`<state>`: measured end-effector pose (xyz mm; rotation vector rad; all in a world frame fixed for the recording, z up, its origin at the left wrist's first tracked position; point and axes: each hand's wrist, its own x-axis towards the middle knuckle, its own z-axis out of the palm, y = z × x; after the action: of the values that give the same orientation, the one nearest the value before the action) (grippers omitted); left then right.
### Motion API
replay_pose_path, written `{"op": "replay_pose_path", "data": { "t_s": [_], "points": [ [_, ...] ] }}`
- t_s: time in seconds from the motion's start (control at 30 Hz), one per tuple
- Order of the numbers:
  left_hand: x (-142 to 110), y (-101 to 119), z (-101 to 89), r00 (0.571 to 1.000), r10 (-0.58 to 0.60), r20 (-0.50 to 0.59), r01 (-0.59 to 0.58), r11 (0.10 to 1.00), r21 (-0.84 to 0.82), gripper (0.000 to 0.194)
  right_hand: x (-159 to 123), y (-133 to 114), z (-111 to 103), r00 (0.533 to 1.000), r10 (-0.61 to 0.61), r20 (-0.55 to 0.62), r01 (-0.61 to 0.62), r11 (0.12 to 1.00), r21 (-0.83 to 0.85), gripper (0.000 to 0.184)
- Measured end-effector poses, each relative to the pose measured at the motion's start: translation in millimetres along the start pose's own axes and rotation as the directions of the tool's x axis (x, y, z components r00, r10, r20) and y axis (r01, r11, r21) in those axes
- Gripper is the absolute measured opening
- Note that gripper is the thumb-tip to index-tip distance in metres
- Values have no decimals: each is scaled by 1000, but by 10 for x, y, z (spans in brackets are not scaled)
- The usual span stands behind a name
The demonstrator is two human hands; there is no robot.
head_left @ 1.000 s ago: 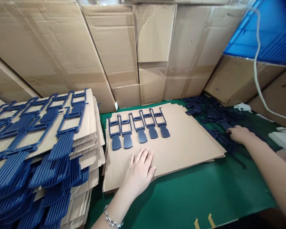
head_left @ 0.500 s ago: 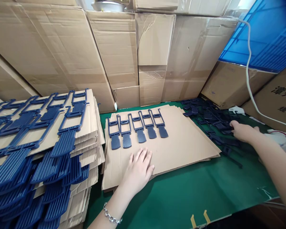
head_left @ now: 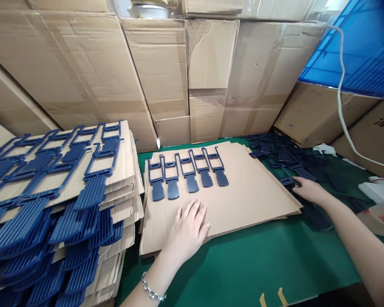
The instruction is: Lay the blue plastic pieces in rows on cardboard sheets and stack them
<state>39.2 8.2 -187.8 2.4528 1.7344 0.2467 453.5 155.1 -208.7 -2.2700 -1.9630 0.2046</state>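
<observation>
My left hand [head_left: 188, 228] lies flat with fingers spread on the top cardboard sheet [head_left: 252, 187] of a low stack. Just beyond its fingertips is a row of several dark blue plastic frames with ribbed paddles [head_left: 192, 183], set side by side with paddles toward me. My right hand [head_left: 309, 191] is closed on a dark plastic frame piece [head_left: 287, 181] at the right edge of the sheet; a blurred flat end hangs below the hand. Behind it spreads a loose heap of dark plastic parts [head_left: 283, 155].
On the left rises a taller stack of cardboard layers [head_left: 128, 170] with blue ribbed frames [head_left: 91, 192] overhanging its edge. Cardboard boxes [head_left: 153, 72] wall off the back. A blue crate [head_left: 358, 55] and white cable [head_left: 341, 94] are at the right. The table is green [head_left: 243, 264].
My right hand has moved left and toward me out of the heap, now with a frame piece in it. My left hand stays on the cardboard. The view has shifted slightly.
</observation>
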Motion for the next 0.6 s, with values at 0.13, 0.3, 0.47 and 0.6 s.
{"op": "replay_pose_path", "data": {
  "t_s": [0.13,0.3,0.47,0.6],
  "points": [
    [-5,8,-20,1000,-11,22,12,1000,-10,47,70,49,110,1000,-7,12,9,994,-111,29],
    [4,13,-42,999,-26,39,27,1000,-14,47,182,115,139,999,15,30,-10,986,-168,33],
    [8,15,-41,999,-27,47,27,1000,-10,47,270,79,117,998,-3,57,12,987,-161,36],
    [-1,16,-40,999,-20,46,21,1000,-15,47,306,44,28,997,28,78,-15,987,-160,31]
  ]
}}
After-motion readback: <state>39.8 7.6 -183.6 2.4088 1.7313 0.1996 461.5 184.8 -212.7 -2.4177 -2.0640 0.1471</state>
